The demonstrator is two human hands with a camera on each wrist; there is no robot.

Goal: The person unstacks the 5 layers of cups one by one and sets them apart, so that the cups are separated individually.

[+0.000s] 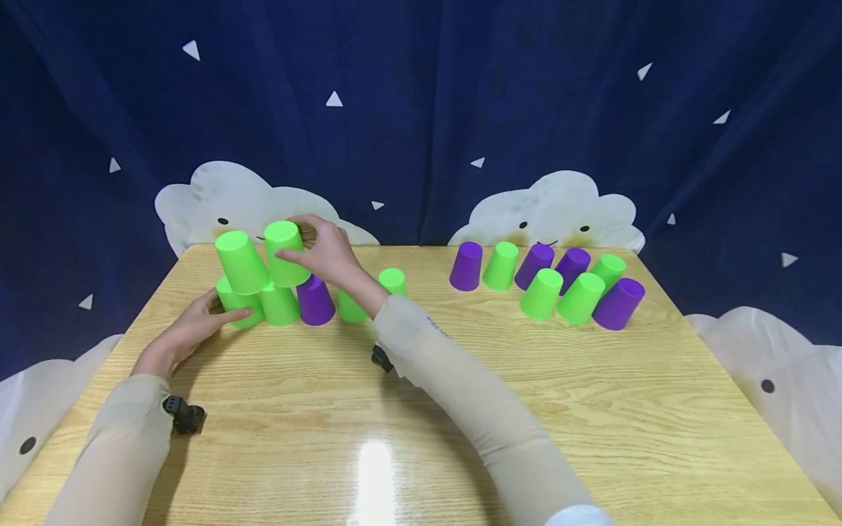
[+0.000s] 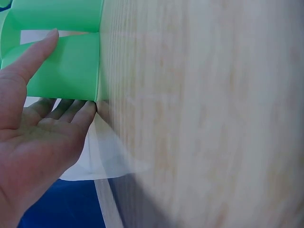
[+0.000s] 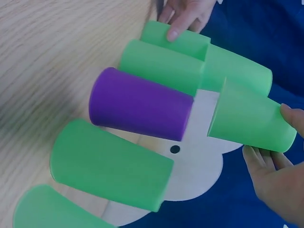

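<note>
Upside-down plastic cups stand in a row at the left of the table. My left hand (image 1: pixel 191 329) holds the leftmost green cup (image 2: pixel 71 66) low down, thumb in front and fingers on its other side. A second green cup (image 1: pixel 280 304) stands beside it, and another green cup (image 1: pixel 240 261) rests across these two. Raised in my right hand (image 1: pixel 329 252) is an upside-down green cup (image 3: pixel 251 116), gripped between thumb and fingers near its base. It hangs just above the second green cup and the purple cup (image 3: pixel 142 104), right of the upper cup.
Farther right in the row stand a green cup (image 1: pixel 350 307) and another green cup (image 1: pixel 392 280), partly behind my right arm. Several green and purple cups (image 1: pixel 582 299) are grouped at the table's back right. A dark blue curtain (image 1: pixel 421 109) hangs behind the wooden table (image 1: pixel 296 409).
</note>
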